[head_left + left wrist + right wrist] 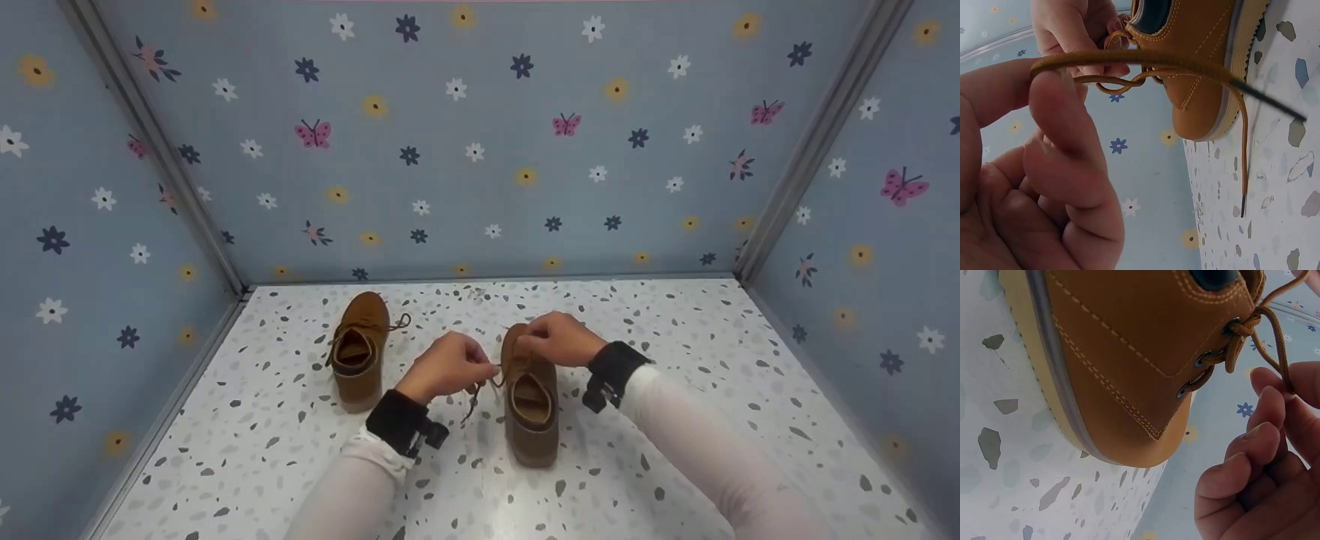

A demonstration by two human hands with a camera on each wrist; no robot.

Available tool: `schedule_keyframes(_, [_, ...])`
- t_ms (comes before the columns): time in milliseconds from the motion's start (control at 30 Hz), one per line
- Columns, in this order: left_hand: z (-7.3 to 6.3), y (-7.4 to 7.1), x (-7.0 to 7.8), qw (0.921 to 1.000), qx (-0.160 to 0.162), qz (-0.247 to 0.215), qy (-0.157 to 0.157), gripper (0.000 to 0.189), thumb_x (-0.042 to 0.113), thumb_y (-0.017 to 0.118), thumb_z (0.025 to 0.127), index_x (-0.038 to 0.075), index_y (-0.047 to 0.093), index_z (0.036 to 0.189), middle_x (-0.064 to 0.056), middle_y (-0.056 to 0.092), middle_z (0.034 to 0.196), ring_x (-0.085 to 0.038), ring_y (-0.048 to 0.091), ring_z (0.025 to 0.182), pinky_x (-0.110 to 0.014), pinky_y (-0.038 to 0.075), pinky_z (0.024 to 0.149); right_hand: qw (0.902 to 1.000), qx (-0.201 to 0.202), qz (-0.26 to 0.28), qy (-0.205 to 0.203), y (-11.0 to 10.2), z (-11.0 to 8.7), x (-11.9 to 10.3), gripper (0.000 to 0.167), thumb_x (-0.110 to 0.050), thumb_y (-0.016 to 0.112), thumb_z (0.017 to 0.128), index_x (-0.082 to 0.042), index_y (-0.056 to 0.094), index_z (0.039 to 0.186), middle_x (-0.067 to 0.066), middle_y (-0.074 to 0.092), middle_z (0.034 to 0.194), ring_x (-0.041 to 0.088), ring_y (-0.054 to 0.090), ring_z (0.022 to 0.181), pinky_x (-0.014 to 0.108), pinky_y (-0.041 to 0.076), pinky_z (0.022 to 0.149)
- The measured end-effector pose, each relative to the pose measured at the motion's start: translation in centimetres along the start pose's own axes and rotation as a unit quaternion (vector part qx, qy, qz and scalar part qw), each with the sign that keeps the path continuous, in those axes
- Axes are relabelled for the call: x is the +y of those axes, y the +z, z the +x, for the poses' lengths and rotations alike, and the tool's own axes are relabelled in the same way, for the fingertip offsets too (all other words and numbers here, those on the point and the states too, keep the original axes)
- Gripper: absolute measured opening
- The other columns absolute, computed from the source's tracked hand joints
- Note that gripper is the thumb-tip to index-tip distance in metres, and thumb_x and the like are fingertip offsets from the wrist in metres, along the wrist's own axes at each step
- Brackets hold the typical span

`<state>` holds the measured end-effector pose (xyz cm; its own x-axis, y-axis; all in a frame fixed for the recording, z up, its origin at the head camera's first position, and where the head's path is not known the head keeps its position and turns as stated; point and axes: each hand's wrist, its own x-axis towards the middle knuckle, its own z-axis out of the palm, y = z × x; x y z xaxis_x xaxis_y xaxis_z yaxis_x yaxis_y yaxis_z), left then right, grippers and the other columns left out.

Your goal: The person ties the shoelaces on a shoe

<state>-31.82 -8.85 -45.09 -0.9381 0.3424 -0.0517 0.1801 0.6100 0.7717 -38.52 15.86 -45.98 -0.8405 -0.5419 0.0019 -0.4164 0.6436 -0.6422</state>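
A brown lace-up shoe (534, 442) stands on the speckled surface between my two hands, toe pointing away. My left hand (448, 365), on the shoe's left side, pinches a brown shoelace (1129, 57) between thumb and fingertip; its dark-tipped end sticks out past the fingers. Another lace end dangles beside the shoe in the left wrist view. Over the toe, my right hand (562, 339) pinches a loop of lace (1278, 340) with thumb and index finger. At the top eyelets the laces cross in a knot (1248, 325).
A matching brown shoe (358, 388) stands to the left, its lace (400, 322) looped out to the right. Blue flower-and-butterfly panels (480, 195) enclose the speckled surface (645, 480) at the back and both sides. Black bands with small cameras sit on both wrists.
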Motion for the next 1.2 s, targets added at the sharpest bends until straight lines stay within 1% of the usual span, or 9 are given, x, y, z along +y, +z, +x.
schedule_keyframes(133, [-0.2,0.7,0.2,0.9993,-0.027,-0.022,0.01,0.022,0.031,0.076,0.091,0.013,0.078,0.079,0.003,0.071,0.066,-0.018,0.068,0.06,-0.027,0.05,0.055,0.9999,0.002,0.001,0.012,-0.2,0.0,-0.1,0.035,-0.031,0.062,0.104,-0.021,0.062,0.07,-0.008,0.046,0.062,0.01,0.044,0.056,0.027,0.038,0.058])
schedule_keyframes(333, [-0.7,2.5,0.5,0.9949,-0.072,-0.068,0.016,0.023,0.028,0.077,0.092,0.006,0.078,0.084,0.001,0.073,0.066,-0.012,0.067,0.057,-0.031,0.057,0.056,0.9998,0.007,-0.003,0.021,-0.4,0.1,-0.2,0.022,-0.027,0.065,0.102,-0.017,0.074,0.084,-0.007,0.057,0.069,0.01,0.052,0.062,0.027,0.044,0.061])
schedule_keyframes(467, [-1.0,4.0,1.0,0.9911,-0.093,-0.094,0.013,0.018,0.025,0.078,0.091,0.009,0.077,0.083,-0.003,0.076,0.068,-0.013,0.071,0.058,-0.03,0.06,0.056,0.9998,0.011,0.0,0.017,-0.5,0.1,-0.3,0.018,-0.023,0.066,0.101,-0.015,0.075,0.087,-0.006,0.059,0.071,0.01,0.052,0.063,0.027,0.044,0.061])
schedule_keyframes(600, [-1.3,5.5,1.7,0.985,-0.111,-0.132,0.014,0.013,0.021,0.079,0.091,0.01,0.075,0.084,-0.006,0.078,0.074,-0.012,0.073,0.061,-0.029,0.062,0.059,0.9999,0.014,0.004,0.009,-0.5,0.0,-0.3,0.019,-0.022,0.066,0.101,-0.014,0.073,0.085,-0.006,0.056,0.069,0.01,0.05,0.061,0.027,0.042,0.06])
schedule_keyframes(733, [-1.2,6.2,2.1,0.9762,-0.129,-0.171,0.031,0.01,0.016,0.077,0.093,0.007,0.078,0.091,-0.007,0.079,0.08,-0.011,0.074,0.065,-0.029,0.063,0.063,0.9998,0.017,0.007,0.001,-0.5,0.0,-0.2,0.02,-0.022,0.067,0.101,-0.013,0.073,0.083,-0.007,0.055,0.068,0.009,0.05,0.061,0.026,0.043,0.06])
schedule_keyframes(867, [-1.1,6.0,1.9,0.9718,-0.145,-0.181,0.044,0.01,0.014,0.076,0.095,0.008,0.082,0.099,-0.006,0.08,0.086,-0.01,0.074,0.067,-0.028,0.063,0.064,0.9998,0.014,0.009,-0.012,-0.7,0.1,0.0,0.02,-0.021,0.067,0.1,-0.013,0.073,0.083,-0.008,0.055,0.067,0.009,0.049,0.061,0.027,0.043,0.062])
schedule_keyframes(967, [-1.0,5.4,1.4,0.9738,-0.139,-0.174,0.047,0.011,0.017,0.076,0.095,0.011,0.083,0.101,-0.006,0.081,0.089,-0.01,0.074,0.067,-0.027,0.062,0.063,0.9997,0.01,0.005,-0.022,-0.8,0.1,0.1,0.02,-0.021,0.066,0.101,-0.013,0.073,0.084,-0.008,0.054,0.067,0.009,0.048,0.061,0.027,0.043,0.063])
schedule_keyframes(1100, [-0.4,4.3,0.3,0.9769,-0.115,-0.175,0.041,0.02,0.022,0.076,0.096,0.005,0.081,0.105,-0.006,0.081,0.088,-0.01,0.073,0.067,-0.028,0.062,0.064,0.9997,0.007,0.002,-0.022,-0.9,0.1,0.2,0.019,-0.022,0.067,0.101,-0.015,0.076,0.086,-0.008,0.06,0.07,0.01,0.05,0.063,0.028,0.044,0.064])
schedule_keyframes(1200, [0.3,3.3,-0.6,0.9809,-0.082,-0.174,0.03,0.022,0.022,0.074,0.096,0.002,0.079,0.105,-0.004,0.078,0.086,-0.01,0.072,0.066,-0.028,0.06,0.062,0.9998,0.005,0.005,-0.016,-0.9,0.2,0.2,0.018,-0.024,0.067,0.1,-0.016,0.078,0.088,-0.008,0.064,0.074,0.009,0.052,0.065,0.027,0.045,0.065])
